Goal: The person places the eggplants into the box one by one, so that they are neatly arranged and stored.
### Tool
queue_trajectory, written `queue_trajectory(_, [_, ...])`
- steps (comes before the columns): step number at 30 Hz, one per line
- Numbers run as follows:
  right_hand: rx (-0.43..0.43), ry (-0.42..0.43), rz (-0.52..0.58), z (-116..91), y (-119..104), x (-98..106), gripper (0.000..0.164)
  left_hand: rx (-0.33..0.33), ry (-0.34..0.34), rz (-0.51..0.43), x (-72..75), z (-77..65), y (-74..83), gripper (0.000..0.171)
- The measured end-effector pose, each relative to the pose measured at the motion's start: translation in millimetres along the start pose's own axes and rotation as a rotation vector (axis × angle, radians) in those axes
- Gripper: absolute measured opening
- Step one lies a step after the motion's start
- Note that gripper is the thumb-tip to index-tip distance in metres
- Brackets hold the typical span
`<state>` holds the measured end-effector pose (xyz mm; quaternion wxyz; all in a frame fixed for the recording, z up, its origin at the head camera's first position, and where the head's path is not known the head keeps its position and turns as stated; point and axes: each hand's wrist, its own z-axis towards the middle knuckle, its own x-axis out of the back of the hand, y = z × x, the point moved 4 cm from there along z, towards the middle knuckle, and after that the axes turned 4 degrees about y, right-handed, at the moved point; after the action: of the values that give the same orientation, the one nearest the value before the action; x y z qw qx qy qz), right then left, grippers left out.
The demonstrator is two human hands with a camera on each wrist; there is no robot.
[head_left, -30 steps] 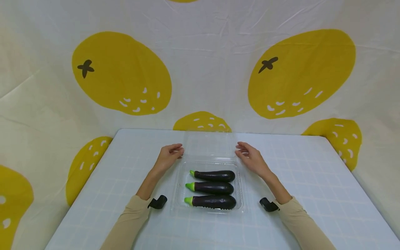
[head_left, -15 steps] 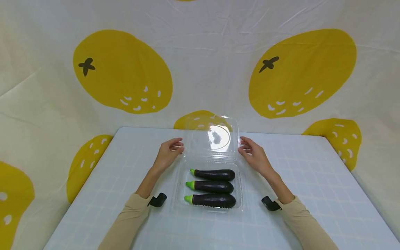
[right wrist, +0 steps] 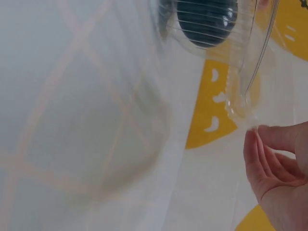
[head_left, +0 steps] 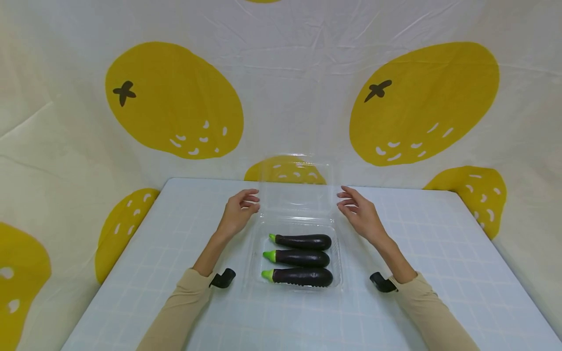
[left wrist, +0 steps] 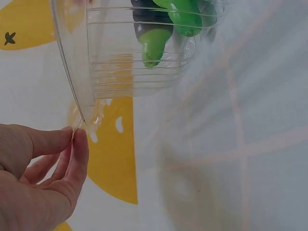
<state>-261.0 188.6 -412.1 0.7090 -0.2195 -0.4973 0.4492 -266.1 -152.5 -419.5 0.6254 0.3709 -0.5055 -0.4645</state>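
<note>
A clear plastic clamshell box sits on the table with three dark eggplants lying side by side in it, their green stems to the left. Its lid stands raised at the back. My left hand pinches the lid's left edge between thumb and fingers, as the left wrist view shows. At the opposite side, my right hand has thumb and fingertips together on the lid's right edge in the right wrist view. The eggplants show through the clear box wall in both wrist views.
A pale checked cloth covers the table. Behind it hangs a white curtain printed with large yellow fruit. Small black devices are strapped at both wrists, next to beige sleeves.
The lid has tilted up from lying further back to standing more upright. Both hands have risen slightly with it. The eggplants keep their places in the box.
</note>
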Motion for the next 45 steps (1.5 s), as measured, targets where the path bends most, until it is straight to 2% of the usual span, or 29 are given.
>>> queue_trajectory(6, [0.027,0.028,-0.013,-1.3,-5.3,2.5,0.054,0.011,0.023,-0.004,1.5,-2.6,1.9,0.038])
queue_trajectory(13, [0.086,0.075,-0.010,-4.7,-10.8,5.8,0.050,-0.050,0.050,0.059,5.3,-9.3,7.0,0.033])
queue_trajectory(25, [0.172,0.105,-0.015,-11.8,-13.9,9.3,0.040,-0.125,0.105,0.093,10.3,-19.3,11.2,0.024])
queue_trajectory(33, [0.193,0.113,-0.047,-19.2,-19.5,12.2,0.037,-0.152,0.119,0.112,10.8,-24.3,11.0,0.018])
queue_trajectory(45, [0.158,0.087,-0.140,-35.2,-22.9,16.2,0.016,-0.220,0.130,0.139,13.8,-36.2,10.7,0.013])
